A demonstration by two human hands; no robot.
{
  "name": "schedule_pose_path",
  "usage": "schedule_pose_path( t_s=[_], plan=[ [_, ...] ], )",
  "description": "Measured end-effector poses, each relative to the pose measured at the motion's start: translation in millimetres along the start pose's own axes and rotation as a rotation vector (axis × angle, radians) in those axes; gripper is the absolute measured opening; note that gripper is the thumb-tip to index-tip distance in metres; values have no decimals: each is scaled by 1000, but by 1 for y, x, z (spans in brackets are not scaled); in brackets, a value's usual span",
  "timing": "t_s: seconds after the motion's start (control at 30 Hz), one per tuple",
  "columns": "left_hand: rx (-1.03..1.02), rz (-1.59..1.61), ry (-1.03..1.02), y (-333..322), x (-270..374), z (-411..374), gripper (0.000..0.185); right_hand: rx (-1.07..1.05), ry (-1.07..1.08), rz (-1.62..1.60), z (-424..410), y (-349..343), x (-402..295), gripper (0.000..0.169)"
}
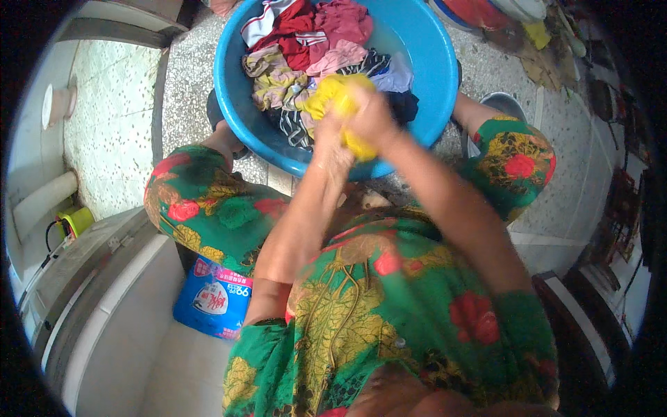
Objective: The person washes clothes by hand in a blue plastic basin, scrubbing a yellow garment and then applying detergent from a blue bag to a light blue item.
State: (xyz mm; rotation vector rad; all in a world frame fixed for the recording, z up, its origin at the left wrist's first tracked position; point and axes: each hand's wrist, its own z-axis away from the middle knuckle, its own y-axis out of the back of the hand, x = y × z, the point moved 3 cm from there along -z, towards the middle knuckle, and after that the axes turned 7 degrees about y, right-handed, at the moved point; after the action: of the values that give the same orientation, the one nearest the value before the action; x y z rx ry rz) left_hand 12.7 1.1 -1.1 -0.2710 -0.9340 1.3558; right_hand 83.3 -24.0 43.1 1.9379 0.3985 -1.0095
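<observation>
A yellow cloth (359,144) is bunched between my two hands over the near side of a blue plastic basin (436,52). My left hand (332,136) grips it from the near left. On its right side my right hand (369,115), blurred, is closed around the same cloth. Below and beyond them lies a heap of wet clothes: a red garment with white stripes (294,36), a dusky pink one (341,23), a light pink piece (338,57), a patterned yellowish cloth (279,86) and a dark striped one (294,127). Some water shows at the basin's right side.
The basin stands on a speckled floor (190,78) between my knees. A blue and pink printed package (208,299) lies at lower left, beside a pale panel (114,318). A metal bowl (504,103) sits behind my right leg. More basins (474,13) are at upper right.
</observation>
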Motion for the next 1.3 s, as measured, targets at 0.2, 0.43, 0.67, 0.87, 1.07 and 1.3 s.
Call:
schedule_pose_path(
  t_s=[0.2, 0.43, 0.67, 0.87, 1.07, 1.3],
  plan=[
    [-106, 303, -27, 35, -16, -20, 26, -46, 134, -100, 22, -15, -36, 28],
    [27, 280, 67, 0, 5, -4, 30, 10, -358, -52, 13, 6, 51, 28],
    [-131, 428, 141, 4, 7, -12, 34, 47, -341, -423, 31, 30, 52, 50],
    [-139, 440, -8, 7, 19, -19, 35, -170, -295, 73, 50, 13, 27, 41],
    [-155, 665, 56, 36, 39, -32, 38, -477, -54, 186, 57, 20, -3, 30],
    [-452, 529, 234, 75, -4, -79, 25, -54, 190, -110, 41, 30, -50, 31]
  ],
)
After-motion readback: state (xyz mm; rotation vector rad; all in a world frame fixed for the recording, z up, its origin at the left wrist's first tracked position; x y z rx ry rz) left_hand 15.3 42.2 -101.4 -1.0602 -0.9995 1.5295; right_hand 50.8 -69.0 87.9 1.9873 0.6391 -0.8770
